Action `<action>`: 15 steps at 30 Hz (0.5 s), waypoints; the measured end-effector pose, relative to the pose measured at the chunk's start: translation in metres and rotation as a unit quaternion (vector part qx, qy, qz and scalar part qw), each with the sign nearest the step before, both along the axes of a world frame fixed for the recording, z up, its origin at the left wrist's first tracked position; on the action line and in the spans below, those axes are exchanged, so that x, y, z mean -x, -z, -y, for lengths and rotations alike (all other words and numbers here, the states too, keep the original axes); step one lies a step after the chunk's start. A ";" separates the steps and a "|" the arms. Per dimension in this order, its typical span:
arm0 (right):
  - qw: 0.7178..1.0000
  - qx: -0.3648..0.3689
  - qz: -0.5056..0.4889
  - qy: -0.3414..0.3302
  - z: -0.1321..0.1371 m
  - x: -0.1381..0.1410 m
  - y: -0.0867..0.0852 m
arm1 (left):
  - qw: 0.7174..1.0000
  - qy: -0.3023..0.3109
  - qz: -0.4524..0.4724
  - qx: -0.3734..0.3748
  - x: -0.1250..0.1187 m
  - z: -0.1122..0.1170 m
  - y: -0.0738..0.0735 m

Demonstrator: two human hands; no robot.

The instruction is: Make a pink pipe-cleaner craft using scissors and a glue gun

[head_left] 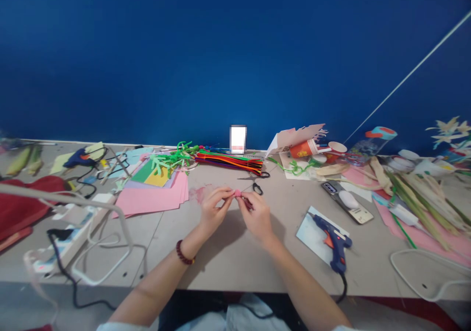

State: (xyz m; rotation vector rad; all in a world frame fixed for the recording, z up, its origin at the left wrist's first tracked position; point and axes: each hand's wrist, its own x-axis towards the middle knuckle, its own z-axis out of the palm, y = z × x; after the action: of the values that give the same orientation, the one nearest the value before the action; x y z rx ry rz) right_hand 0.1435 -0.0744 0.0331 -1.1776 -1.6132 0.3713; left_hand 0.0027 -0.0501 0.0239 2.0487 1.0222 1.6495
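Both hands meet over the middle of the grey table [228,257]. My left hand [214,208], a dark bead bracelet on its wrist, pinches a small pink rolled piece [237,193] at the fingertips. My right hand [257,215] pinches the same pink piece from the other side, with something thin and dark red tucked under its fingers. Black scissors [257,188] lie just beyond the hands. A bundle of coloured pipe cleaners [230,161] lies farther back.
Pink and coloured paper sheets [154,193] lie to the left, with a power strip [69,233] and cables. A blue glue gun [335,245] rests on a card at right, beyond it a phone [348,202], paper cups [305,148] and dried leaves [419,193]. A blue wall stands behind.
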 end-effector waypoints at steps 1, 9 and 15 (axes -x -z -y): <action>1.000 0.001 0.000 0.000 0.000 0.000 0.000 | 1.000 -0.005 -0.001 -0.001 0.000 0.000 0.001; 1.000 0.004 0.003 0.003 0.000 0.000 0.001 | 1.000 -0.004 -0.004 -0.007 0.000 0.001 -0.001; 1.000 0.002 0.007 0.005 0.000 0.000 0.000 | 1.000 -0.008 0.004 0.001 0.000 0.000 0.001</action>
State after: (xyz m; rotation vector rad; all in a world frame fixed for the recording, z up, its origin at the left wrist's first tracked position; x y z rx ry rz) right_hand 0.1440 -0.0741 0.0327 -1.1929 -1.6187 0.3623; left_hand 0.0028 -0.0503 0.0228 2.0369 1.0399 1.6612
